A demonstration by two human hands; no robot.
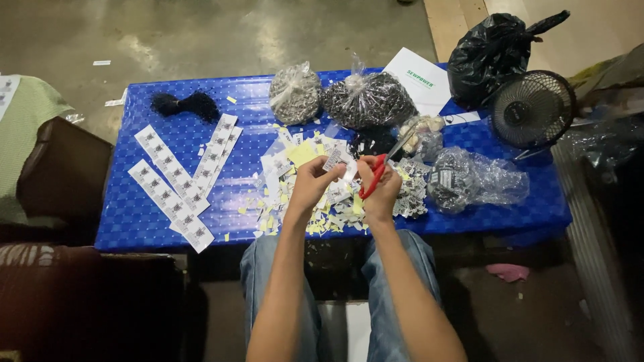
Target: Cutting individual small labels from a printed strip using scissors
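Observation:
My left hand point(310, 184) pinches a small white paper tag point(333, 159) with a printed black code. My right hand point(380, 191) grips red-handled scissors point(376, 175), blades pointing up and right past the tag. Both hands hover over a heap of white and yellow paper scraps point(295, 201) on the blue table point(134, 221). Long strips of uncut printed tags point(176, 184) lie on the table's left side. My jeans-clad knees show below the table edge.
At the back stand two clear bags of small dark and silvery pieces point(365, 100), a black cord bundle point(184, 104), a white sheet point(419, 80), a black plastic bag point(493, 50) and a small black fan point(532, 108). A crumpled clear bag point(469, 179) lies right. Brown seats stand left.

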